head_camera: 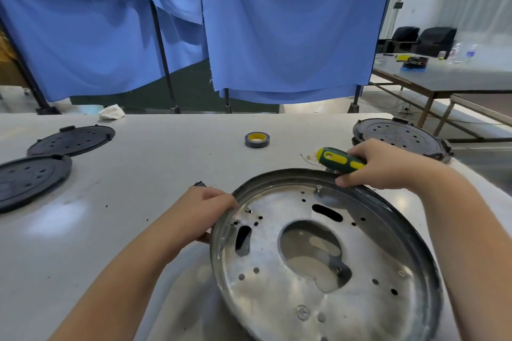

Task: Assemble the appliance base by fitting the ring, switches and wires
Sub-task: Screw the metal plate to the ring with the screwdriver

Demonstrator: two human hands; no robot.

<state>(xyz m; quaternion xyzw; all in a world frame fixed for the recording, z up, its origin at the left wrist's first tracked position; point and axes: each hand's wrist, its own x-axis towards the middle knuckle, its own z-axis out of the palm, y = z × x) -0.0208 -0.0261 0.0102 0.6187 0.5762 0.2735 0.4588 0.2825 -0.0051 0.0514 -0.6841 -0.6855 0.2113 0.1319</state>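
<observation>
base (318,252) rim under curled fingers (221,198)

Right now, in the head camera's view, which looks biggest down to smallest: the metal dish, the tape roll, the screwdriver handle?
1. Metal dish, by far the largest, though also nearest the camera.
2. Screwdriver handle, partly hidden in the right hand.
3. Tape roll, which lies farther off, so its rank is unsure.

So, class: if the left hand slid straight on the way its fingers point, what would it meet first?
The left hand already grips the rim of the metal base plate, so it would likely slide across the plate's inner surface; depth is unclear.
</observation>
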